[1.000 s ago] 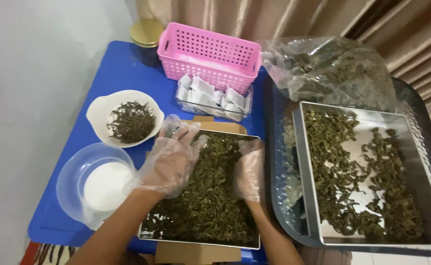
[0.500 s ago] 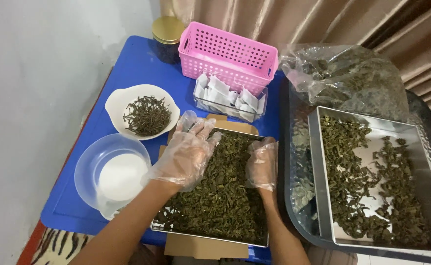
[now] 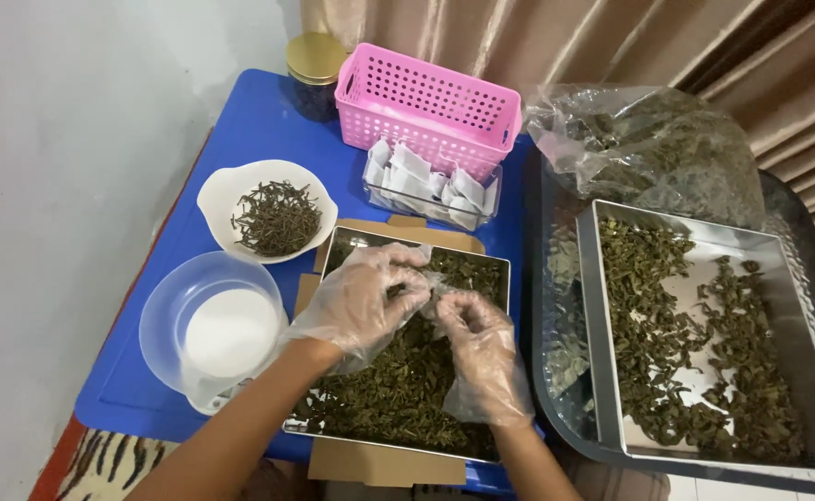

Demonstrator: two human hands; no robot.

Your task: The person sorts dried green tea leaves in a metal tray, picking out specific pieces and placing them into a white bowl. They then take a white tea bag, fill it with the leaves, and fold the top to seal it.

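I note left hand (image 3: 361, 301) and right hand (image 3: 481, 348), both gloved, fingers pinched together on dried leaves (image 3: 398, 390) over steel tray (image 3: 495, 278), blue tabletop (image 3: 250, 121), white bowl (image 3: 217, 195) of stems alongside

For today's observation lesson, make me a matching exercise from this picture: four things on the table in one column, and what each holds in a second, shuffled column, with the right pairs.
Things:
1. white bowl
2. pink basket
3. clear rectangular box
4. steel tray on the right

What each holds:
A. small white sachets
B. green dried leaves spread thin, with bare metal showing
C. nothing that can be seen
D. a heap of dark thin sticks

Pairs: 1-D, 2-C, 3-A, 4-B
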